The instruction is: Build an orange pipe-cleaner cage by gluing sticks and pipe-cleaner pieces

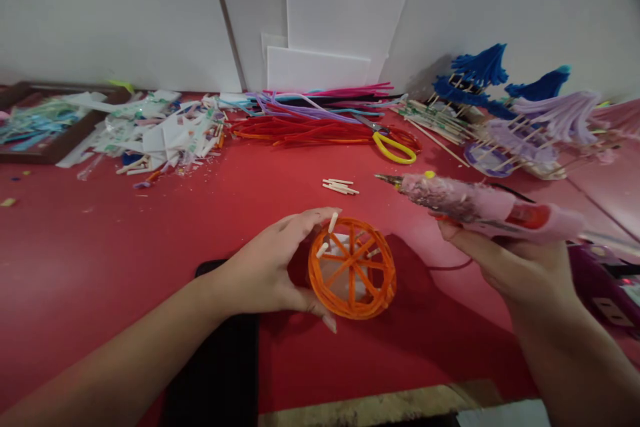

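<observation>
My left hand [280, 260] is curled round the left side of a round orange spoked frame [353, 263], thumb at its lower edge and fingers at its upper left. Short pale sticks stand up at the frame's left side, and something whitish shows beneath its spokes. In my right hand [515, 263] is a pink glue gun [470, 203], its metal tip pointing left, above and to the right of the frame. Several short sticks [340, 187] lie on the red table beyond the frame.
Scissors with yellow handles [395, 149] lie by the red pipe cleaners [305, 131]. Scraps [165, 133] and a brown tray [45, 155] are at left. Blue [483, 67] and lilac [555, 117] fringed models stand at right. A black object [215, 360] lies under my left forearm.
</observation>
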A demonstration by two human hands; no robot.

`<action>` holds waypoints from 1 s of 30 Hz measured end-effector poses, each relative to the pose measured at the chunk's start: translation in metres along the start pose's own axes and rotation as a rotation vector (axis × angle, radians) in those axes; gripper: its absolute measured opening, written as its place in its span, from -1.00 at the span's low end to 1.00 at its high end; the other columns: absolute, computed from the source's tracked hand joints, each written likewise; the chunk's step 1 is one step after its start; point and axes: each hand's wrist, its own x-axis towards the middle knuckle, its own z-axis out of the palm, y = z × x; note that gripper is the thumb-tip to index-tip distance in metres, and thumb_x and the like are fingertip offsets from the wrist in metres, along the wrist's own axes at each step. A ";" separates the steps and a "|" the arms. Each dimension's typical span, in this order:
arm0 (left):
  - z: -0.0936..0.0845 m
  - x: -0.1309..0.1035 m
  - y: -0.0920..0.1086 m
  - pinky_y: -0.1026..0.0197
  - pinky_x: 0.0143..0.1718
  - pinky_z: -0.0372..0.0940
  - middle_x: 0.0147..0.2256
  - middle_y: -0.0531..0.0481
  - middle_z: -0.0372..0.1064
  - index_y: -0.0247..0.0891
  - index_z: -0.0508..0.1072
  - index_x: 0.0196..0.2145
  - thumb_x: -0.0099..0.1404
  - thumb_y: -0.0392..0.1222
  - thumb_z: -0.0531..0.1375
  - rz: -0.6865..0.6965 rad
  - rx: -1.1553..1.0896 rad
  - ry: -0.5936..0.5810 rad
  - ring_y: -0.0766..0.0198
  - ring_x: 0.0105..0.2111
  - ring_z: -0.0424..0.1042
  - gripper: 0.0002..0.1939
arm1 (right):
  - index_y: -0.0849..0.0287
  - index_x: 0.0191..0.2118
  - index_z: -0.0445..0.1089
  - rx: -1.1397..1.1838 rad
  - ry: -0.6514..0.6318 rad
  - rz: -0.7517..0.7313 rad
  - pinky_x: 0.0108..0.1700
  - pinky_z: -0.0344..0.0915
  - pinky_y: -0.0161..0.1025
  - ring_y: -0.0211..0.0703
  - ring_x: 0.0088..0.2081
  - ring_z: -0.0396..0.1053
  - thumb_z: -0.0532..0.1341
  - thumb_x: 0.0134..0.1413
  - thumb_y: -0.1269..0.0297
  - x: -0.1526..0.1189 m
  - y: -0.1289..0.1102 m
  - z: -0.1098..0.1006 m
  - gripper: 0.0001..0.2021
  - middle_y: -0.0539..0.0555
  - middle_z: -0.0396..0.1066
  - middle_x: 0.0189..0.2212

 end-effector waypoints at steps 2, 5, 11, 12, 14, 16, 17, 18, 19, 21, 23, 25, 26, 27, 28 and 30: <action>-0.001 0.001 0.002 -0.15 0.20 0.31 0.19 -0.27 0.30 -0.13 0.14 0.25 0.05 0.14 0.43 0.032 0.050 -0.006 -0.11 0.16 0.39 -0.08 | 0.07 -0.48 0.44 -0.044 -0.072 -0.154 -0.48 0.29 -0.27 -0.20 -0.53 0.36 0.28 -0.04 0.40 0.000 -0.004 -0.002 -0.91 -0.05 0.40 -0.56; -0.002 0.002 0.005 -0.11 0.20 0.32 0.19 -0.29 0.29 -0.16 0.12 0.25 0.15 0.10 0.38 0.072 0.106 -0.021 -0.08 0.18 0.37 -0.16 | 0.07 -0.36 0.40 0.005 -0.193 -0.354 -0.48 0.29 -0.28 -0.22 -0.48 0.38 0.20 -0.01 0.51 0.005 -0.012 -0.004 -0.84 0.00 0.42 -0.44; -0.002 0.002 0.006 -0.09 0.20 0.33 0.20 -0.29 0.29 -0.16 0.12 0.25 0.16 0.09 0.38 0.089 0.105 -0.010 -0.06 0.17 0.38 -0.17 | 0.08 -0.37 0.33 0.020 -0.293 -0.530 -0.44 0.33 -0.27 -0.19 -0.43 0.42 0.16 -0.01 0.56 0.010 -0.018 0.001 -0.81 0.02 0.40 -0.47; -0.002 0.002 0.006 -0.08 0.19 0.34 0.20 -0.29 0.29 -0.16 0.11 0.26 0.17 0.09 0.37 0.093 0.107 -0.009 -0.05 0.17 0.38 -0.17 | 0.08 -0.35 0.34 0.021 -0.287 -0.527 -0.42 0.35 -0.26 -0.18 -0.41 0.44 0.16 -0.02 0.56 0.009 -0.017 0.002 -0.80 0.03 0.41 -0.45; -0.002 0.002 0.006 -0.06 0.18 0.35 0.21 -0.29 0.28 -0.15 0.08 0.27 0.18 0.08 0.36 0.097 0.118 -0.006 -0.05 0.17 0.39 -0.17 | 0.07 -0.28 0.36 0.022 -0.278 -0.514 -0.38 0.40 -0.24 -0.16 -0.39 0.47 0.16 -0.02 0.54 0.007 -0.015 0.003 -0.79 0.05 0.45 -0.41; -0.002 0.001 0.006 -0.06 0.18 0.35 0.22 -0.29 0.27 -0.14 0.06 0.29 0.19 0.08 0.35 0.088 0.129 -0.003 -0.05 0.17 0.38 -0.16 | 0.07 -0.24 0.37 0.015 -0.273 -0.503 -0.37 0.43 -0.24 -0.16 -0.39 0.48 0.16 -0.02 0.51 0.004 -0.015 0.003 -0.78 0.06 0.47 -0.39; -0.002 0.001 0.006 -0.07 0.18 0.34 0.22 -0.29 0.27 -0.14 0.05 0.29 0.19 0.08 0.36 0.082 0.130 -0.002 -0.05 0.17 0.38 -0.15 | 0.07 -0.24 0.36 0.011 -0.267 -0.501 -0.37 0.43 -0.24 -0.16 -0.39 0.49 0.17 -0.02 0.50 0.004 -0.015 0.003 -0.78 0.05 0.47 -0.40; -0.002 0.000 0.006 -0.06 0.18 0.35 0.21 -0.29 0.27 -0.14 0.06 0.28 0.18 0.08 0.36 0.076 0.127 -0.001 -0.05 0.17 0.38 -0.15 | 0.07 -0.24 0.36 0.007 -0.262 -0.496 -0.38 0.43 -0.24 -0.16 -0.40 0.49 0.17 -0.02 0.49 0.003 -0.015 0.003 -0.79 0.05 0.47 -0.41; -0.002 0.000 0.006 -0.06 0.17 0.35 0.21 -0.28 0.28 -0.15 0.07 0.28 0.18 0.07 0.36 0.073 0.121 0.001 -0.05 0.16 0.39 -0.16 | 0.07 -0.25 0.36 0.006 -0.259 -0.493 -0.39 0.43 -0.24 -0.15 -0.40 0.49 0.17 -0.02 0.48 0.003 -0.015 0.004 -0.79 0.05 0.47 -0.41; -0.001 0.000 0.007 -0.04 0.16 0.36 0.19 -0.27 0.29 -0.15 0.09 0.27 0.18 0.06 0.36 0.071 0.107 0.004 -0.04 0.14 0.41 -0.17 | 0.07 -0.26 0.37 0.005 -0.254 -0.484 -0.38 0.44 -0.22 -0.13 -0.39 0.49 0.18 -0.05 0.48 0.002 -0.016 0.005 -0.79 0.05 0.47 -0.41; -0.001 0.001 0.007 -0.03 0.15 0.37 0.18 -0.26 0.31 -0.15 0.10 0.25 0.18 0.06 0.37 0.075 0.091 0.007 -0.03 0.12 0.43 -0.19 | 0.07 -0.26 0.38 -0.003 -0.249 -0.479 -0.36 0.46 -0.20 -0.11 -0.39 0.50 0.19 -0.08 0.48 0.002 -0.016 0.006 -0.78 0.06 0.48 -0.40; -0.001 0.002 0.008 -0.04 0.14 0.37 0.17 -0.26 0.32 -0.14 0.11 0.24 0.18 0.05 0.36 0.080 0.080 0.006 -0.03 0.12 0.43 -0.22 | 0.08 -0.27 0.37 -0.018 -0.246 -0.483 -0.36 0.46 -0.19 -0.11 -0.40 0.49 0.20 -0.10 0.48 0.001 -0.017 0.008 -0.78 0.06 0.48 -0.41; -0.001 0.002 0.008 -0.04 0.14 0.37 0.17 -0.26 0.32 -0.14 0.11 0.23 0.18 0.05 0.36 0.083 0.073 0.006 -0.04 0.11 0.43 -0.22 | 0.08 -0.27 0.37 -0.025 -0.252 -0.484 -0.37 0.45 -0.19 -0.12 -0.40 0.49 0.20 -0.10 0.47 0.001 -0.017 0.009 -0.78 0.06 0.48 -0.41; -0.001 0.003 0.008 -0.04 0.14 0.38 0.17 -0.26 0.32 -0.14 0.11 0.23 0.18 0.05 0.36 0.089 0.066 0.007 -0.04 0.11 0.43 -0.23 | 0.08 -0.27 0.36 -0.026 -0.261 -0.486 -0.37 0.45 -0.19 -0.12 -0.40 0.49 0.20 -0.09 0.47 0.001 -0.018 0.010 -0.78 0.06 0.48 -0.41; -0.001 0.003 0.008 -0.05 0.14 0.38 0.17 -0.26 0.32 -0.13 0.11 0.23 0.18 0.05 0.36 0.093 0.060 0.008 -0.04 0.11 0.44 -0.23 | 0.07 -0.27 0.36 -0.024 -0.270 -0.487 -0.38 0.45 -0.19 -0.12 -0.40 0.49 0.19 -0.08 0.46 0.001 -0.018 0.010 -0.79 0.05 0.47 -0.42; -0.001 0.003 0.008 -0.05 0.14 0.37 0.16 -0.27 0.32 -0.14 0.11 0.22 0.18 0.05 0.36 0.103 0.053 0.012 -0.03 0.11 0.43 -0.23 | 0.08 -0.25 0.34 -0.013 -0.280 -0.486 -0.38 0.44 -0.20 -0.13 -0.40 0.48 0.19 -0.06 0.46 0.001 -0.018 0.010 -0.79 0.05 0.47 -0.42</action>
